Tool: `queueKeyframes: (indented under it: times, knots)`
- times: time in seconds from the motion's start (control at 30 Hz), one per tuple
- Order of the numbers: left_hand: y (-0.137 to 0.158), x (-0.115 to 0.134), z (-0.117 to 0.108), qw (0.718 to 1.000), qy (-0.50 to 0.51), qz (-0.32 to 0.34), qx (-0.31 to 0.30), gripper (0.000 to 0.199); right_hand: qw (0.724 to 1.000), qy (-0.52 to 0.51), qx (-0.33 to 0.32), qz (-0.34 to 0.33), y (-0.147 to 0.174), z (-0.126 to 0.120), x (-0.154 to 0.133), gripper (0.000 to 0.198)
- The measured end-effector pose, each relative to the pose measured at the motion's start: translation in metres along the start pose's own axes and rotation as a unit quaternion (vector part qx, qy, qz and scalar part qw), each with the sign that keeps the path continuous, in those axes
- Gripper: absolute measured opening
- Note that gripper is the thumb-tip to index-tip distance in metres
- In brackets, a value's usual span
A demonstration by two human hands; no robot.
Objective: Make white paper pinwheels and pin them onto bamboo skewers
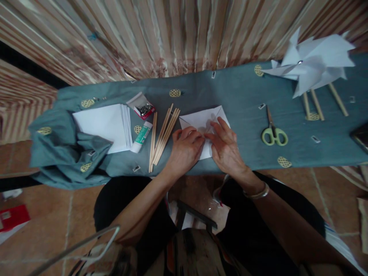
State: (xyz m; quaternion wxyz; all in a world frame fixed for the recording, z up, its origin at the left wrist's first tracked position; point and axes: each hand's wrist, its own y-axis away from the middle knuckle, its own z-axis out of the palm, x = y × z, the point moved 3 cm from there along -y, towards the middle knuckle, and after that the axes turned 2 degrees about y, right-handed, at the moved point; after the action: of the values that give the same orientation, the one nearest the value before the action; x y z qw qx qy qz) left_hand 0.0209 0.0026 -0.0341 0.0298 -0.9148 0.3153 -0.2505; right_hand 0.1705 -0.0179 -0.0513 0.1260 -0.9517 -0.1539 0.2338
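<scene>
A square of white paper (pixel 202 117) with cut lines running in from its corners lies on the cloth in front of me. My left hand (pixel 187 148) rests on its left side, fingers bent and drawn together at the paper's middle. On the right part of the sheet is my right hand (pixel 225 147), its fingers apart and their tips touching the paper near the left fingertips. Both hands hide the lower part of the sheet. Just left of my left hand lie several thin wooden sticks (pixel 166 136).
A glue stick (pixel 142 137), an open box of metal pins (pixel 141 105) and a stack of white paper (pixel 99 124) are on the left. Green-handled scissors (pixel 271 132) lie to the right, near white paper pinwheels (pixel 310 63) on sticks. A blue-green cloth (pixel 244 99) covers the narrow table.
</scene>
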Motion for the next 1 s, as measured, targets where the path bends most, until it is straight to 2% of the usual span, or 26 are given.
queueKeyframes:
  times: [0.13,0.3,0.43,0.63,0.87,1.0]
  knots:
    - [0.000,-0.001,0.000,1.000,-0.011,0.006,0.009,0.021,0.999,-0.038,-0.003,0.016,0.001,-0.013,0.007,0.044]
    - [0.000,0.000,-0.002,1.000,-0.009,0.012,0.003,0.020,0.995,-0.019,0.036,0.092,0.007,-0.034,0.029,0.047]
    - [0.003,0.005,-0.004,0.999,-0.008,0.034,0.002,0.023,0.996,-0.017,0.034,0.075,0.010,-0.035,0.033,0.046]
    - [0.012,0.013,0.004,0.997,-0.006,0.081,0.002,0.040,0.997,-0.018,0.041,0.068,0.014,-0.038,0.029,0.044]
    - [0.010,0.021,0.007,0.993,-0.053,0.103,-0.004,0.017,0.997,-0.015,0.047,0.066,0.019,-0.039,0.027,0.041]
    - [0.011,0.026,0.008,0.989,-0.063,0.132,0.018,0.016,0.996,-0.028,0.042,0.070,0.022,-0.040,0.026,0.041]
